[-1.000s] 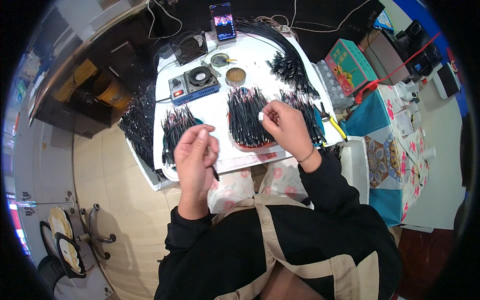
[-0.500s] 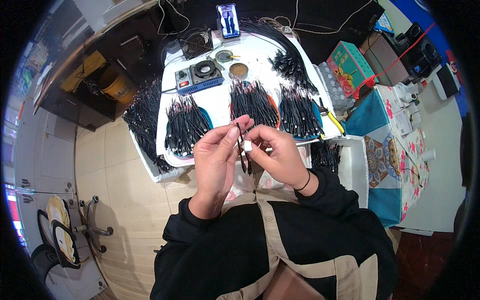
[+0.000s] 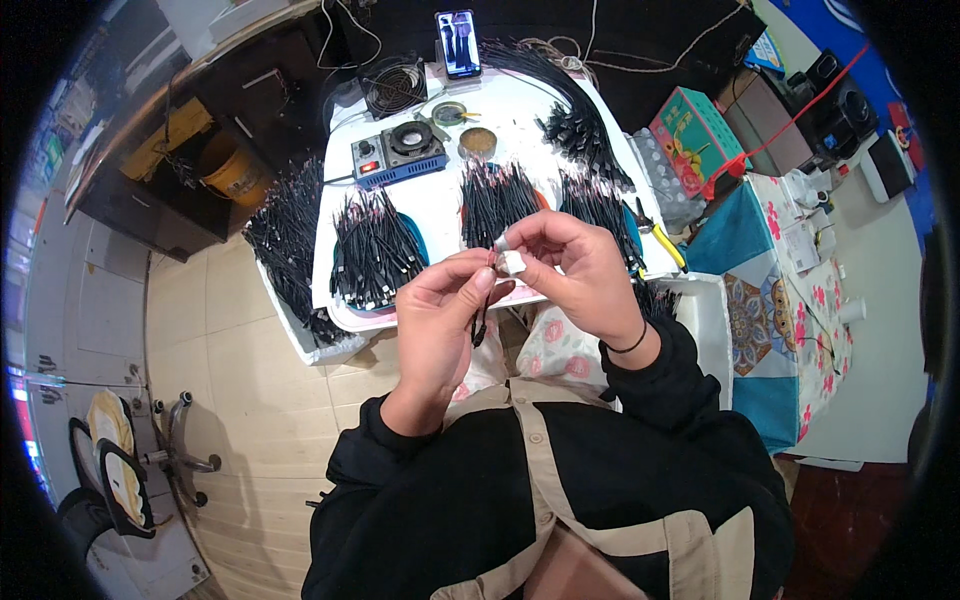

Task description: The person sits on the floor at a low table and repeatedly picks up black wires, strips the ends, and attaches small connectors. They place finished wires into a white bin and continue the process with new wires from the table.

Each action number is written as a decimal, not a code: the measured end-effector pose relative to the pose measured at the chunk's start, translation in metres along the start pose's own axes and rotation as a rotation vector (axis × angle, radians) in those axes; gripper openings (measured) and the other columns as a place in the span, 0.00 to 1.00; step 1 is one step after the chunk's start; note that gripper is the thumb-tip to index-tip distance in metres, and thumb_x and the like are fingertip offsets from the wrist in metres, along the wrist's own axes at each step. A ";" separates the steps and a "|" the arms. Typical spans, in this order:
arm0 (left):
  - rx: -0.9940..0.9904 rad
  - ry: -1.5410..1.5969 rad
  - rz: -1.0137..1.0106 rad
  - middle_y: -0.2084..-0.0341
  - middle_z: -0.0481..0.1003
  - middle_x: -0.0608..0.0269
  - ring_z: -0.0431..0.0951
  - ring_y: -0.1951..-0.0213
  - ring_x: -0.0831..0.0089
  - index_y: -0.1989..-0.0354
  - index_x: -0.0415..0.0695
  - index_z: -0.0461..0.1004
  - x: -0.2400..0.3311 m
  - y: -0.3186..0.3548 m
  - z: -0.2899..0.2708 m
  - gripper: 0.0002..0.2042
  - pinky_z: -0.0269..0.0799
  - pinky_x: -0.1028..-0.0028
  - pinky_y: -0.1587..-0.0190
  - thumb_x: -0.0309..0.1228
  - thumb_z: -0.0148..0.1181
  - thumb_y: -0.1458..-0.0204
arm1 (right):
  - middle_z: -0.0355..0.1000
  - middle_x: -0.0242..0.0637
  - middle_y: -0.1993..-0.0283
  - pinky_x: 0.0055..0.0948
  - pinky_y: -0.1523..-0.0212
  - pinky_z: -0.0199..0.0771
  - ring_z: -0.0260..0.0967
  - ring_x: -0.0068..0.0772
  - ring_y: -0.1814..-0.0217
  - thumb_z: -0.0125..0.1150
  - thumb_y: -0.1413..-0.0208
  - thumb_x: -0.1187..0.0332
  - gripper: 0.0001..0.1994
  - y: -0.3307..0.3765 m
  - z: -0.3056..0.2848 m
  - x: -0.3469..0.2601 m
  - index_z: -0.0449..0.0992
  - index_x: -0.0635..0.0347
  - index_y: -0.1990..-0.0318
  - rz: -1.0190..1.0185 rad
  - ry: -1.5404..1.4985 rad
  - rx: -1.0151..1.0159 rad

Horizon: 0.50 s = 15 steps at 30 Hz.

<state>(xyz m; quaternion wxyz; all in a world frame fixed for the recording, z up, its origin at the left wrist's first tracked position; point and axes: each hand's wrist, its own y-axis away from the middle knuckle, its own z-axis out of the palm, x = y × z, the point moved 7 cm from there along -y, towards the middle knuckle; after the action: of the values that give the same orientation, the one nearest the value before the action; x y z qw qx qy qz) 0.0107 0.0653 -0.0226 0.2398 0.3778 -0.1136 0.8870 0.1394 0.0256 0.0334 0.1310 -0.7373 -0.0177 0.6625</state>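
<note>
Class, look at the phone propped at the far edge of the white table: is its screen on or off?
On. The phone stands upright and its screen glows with a bright picture, unlike the dark surface behind it.

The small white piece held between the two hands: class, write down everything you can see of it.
The small white piece is a pale, blocky bit, plastic by its look, too small to show detail. It is held up over the near edge of the white table, pinched by the fingers of the right hand, with the left hand meeting it from the other side. A thin black cable hangs below it.
</note>
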 end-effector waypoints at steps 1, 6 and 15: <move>-0.011 0.002 -0.017 0.60 0.75 0.53 0.77 0.58 0.69 0.61 0.31 0.75 -0.001 0.001 0.001 0.06 0.78 0.69 0.54 0.18 0.54 0.45 | 0.72 0.32 0.65 0.15 0.72 0.67 0.67 0.14 0.69 0.60 0.46 0.75 0.06 -0.001 0.002 0.001 0.74 0.68 0.61 0.015 0.034 -0.020; -0.076 0.022 -0.087 0.69 0.77 0.56 0.77 0.67 0.74 0.61 0.31 0.75 -0.003 0.002 -0.003 0.06 0.74 0.79 0.68 0.20 0.55 0.44 | 0.70 0.30 0.68 0.15 0.69 0.66 0.66 0.14 0.68 0.60 0.47 0.77 0.05 0.002 0.006 -0.008 0.74 0.67 0.63 -0.132 0.214 -0.023; -0.057 0.150 -0.116 0.70 0.77 0.52 0.68 0.76 0.78 0.60 0.31 0.74 -0.012 0.006 -0.003 0.07 0.64 0.81 0.72 0.22 0.56 0.44 | 0.71 0.31 0.65 0.17 0.62 0.71 0.69 0.17 0.65 0.58 0.43 0.75 0.07 0.012 0.015 0.027 0.73 0.67 0.59 0.095 -0.392 -0.015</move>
<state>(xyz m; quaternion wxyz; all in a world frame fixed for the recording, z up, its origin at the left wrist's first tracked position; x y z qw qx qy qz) 0.0126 0.0571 -0.0339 0.3094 0.3095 -0.0984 0.8938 0.1257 0.0223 0.0032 0.0879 -0.5952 -0.0130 0.7986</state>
